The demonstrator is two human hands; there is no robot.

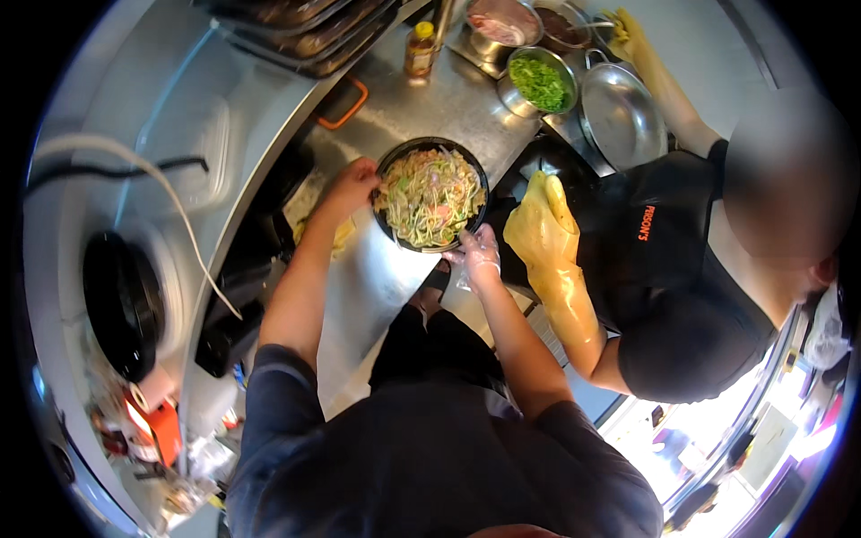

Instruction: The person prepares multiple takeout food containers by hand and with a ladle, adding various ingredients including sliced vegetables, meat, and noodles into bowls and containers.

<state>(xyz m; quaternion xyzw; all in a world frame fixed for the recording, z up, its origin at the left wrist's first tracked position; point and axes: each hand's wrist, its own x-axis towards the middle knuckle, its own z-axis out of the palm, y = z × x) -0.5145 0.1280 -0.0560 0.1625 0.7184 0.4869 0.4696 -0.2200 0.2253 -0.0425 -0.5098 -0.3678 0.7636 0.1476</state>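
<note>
Between my two hands is a round black bowl (485,176) heaped with a mix of sprouts, shredded vegetables and herbs (430,195). My left hand (353,187), bare, grips its left rim. On the lower right side, my right hand (479,252) holds the rim through a clear plastic glove. The bowl is over the stainless steel counter (464,114); whether it rests on the metal or is lifted, I cannot tell. Some pale yellow pieces (343,237) lie beyond my left forearm, partly hidden by it.
A co-worker in yellow gloves (545,222) stands close on the right. Behind the bowl are a yellow-capped bottle (420,50), a pot of chopped greens (541,81), a steel pan (622,114) and a bowl of meat (504,20). A shelf (168,134) with stacked black trays (303,30) runs along the left.
</note>
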